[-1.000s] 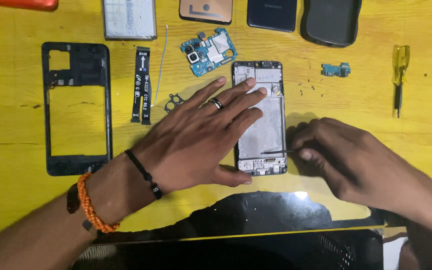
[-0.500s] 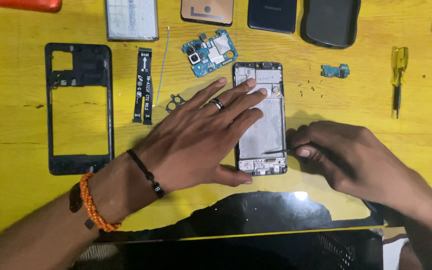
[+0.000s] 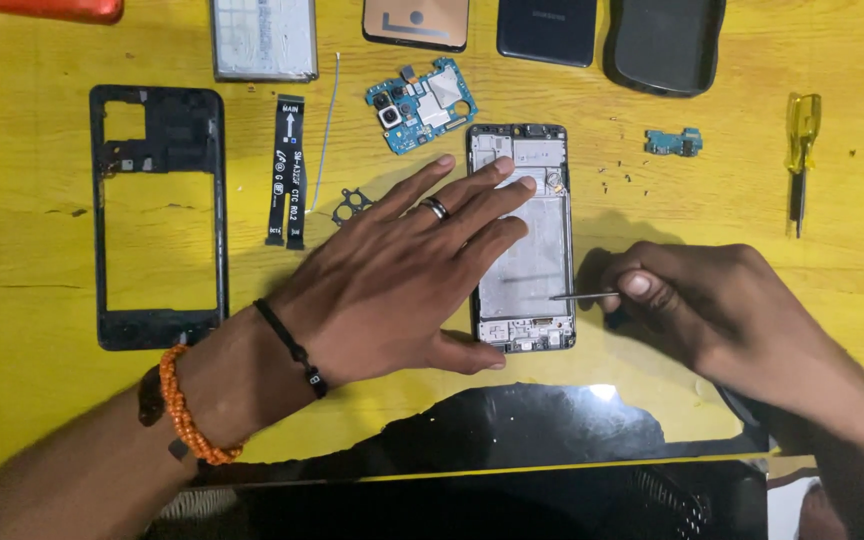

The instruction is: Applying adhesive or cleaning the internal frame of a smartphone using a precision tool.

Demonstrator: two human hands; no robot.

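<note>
Left hand [image 3: 392, 285] flat and spread wide on the opened grey phone body with its bare metal inside [image 3: 522, 235], fingers pressing on its left half, nothing held in the grip. Silver ring [image 3: 436, 208] on one finger; thin black band [image 3: 292, 347] and orange bead bracelet [image 3: 187, 420] at the wrist.

Right hand [image 3: 722, 310] just right of the phone body, grip closed on a thin silver metal tool [image 3: 584, 295]. Tool tip over the lower part of the phone body, near its right edge.

Phone body flat on the yellow wooden tabletop [image 3: 752, 190], near the middle, long side running away from the person.

Left of the hand: black plastic phone frame with an open middle [image 3: 157, 215]. Beside it, a long black flat ribbon cable [image 3: 288, 172] and a thin white wire [image 3: 327, 135]. Small black metal bracket [image 3: 352, 207] just beside the left fingers.

Above the phone body: blue circuit board with little camera parts [image 3: 422, 105]. To the right: a small blue board piece [image 3: 674, 141] and some tiny dark screws [image 3: 617, 180], near each other.

Far right: yellow-handled screwdriver [image 3: 801, 155], well apart from both hands.

Along the top edge: flat silver battery [image 3: 264, 38], copper-coloured back cover [image 3: 417, 22], dark phone [image 3: 548, 30], black soft case [image 3: 664, 45].

Near the bottom edge: shiny black glass panel [image 3: 512, 430].
</note>
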